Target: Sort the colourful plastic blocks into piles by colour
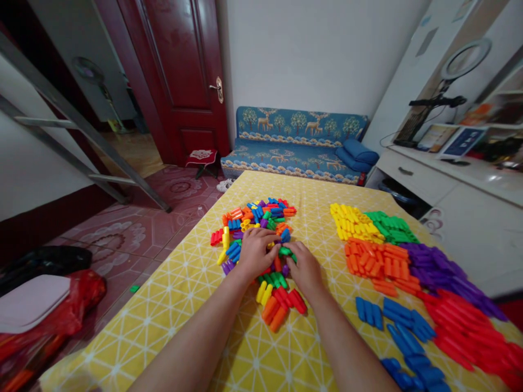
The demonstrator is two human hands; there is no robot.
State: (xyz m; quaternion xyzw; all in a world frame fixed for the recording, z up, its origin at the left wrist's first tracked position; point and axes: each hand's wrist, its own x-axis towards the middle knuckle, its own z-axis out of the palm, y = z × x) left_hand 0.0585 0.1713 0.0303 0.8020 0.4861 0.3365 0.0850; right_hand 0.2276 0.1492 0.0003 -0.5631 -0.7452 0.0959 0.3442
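Note:
A mixed heap of small tube-shaped plastic building pieces (233,251) in several colours lies in the middle of the table. Over it reaches my left hand (257,250), palm down, its fingers bent and its thumb close to the forefinger. What those fingers hold is hidden; a blue piece (285,235) sits just beyond their tips. My right hand (305,268) comes in from the heap's right side, with fingers closed at a green piece (286,251). Nearer to me, orange pieces (274,316) and red pieces (297,301) lie at the heap's edge.
Pieces sorted by colour cover the table's right side: yellow (354,222), green (391,227), orange (376,260), purple (441,269), red (466,329) and blue (402,337). A yellow patterned cloth (171,326) covers the table. Behind stands a blue sofa (281,155).

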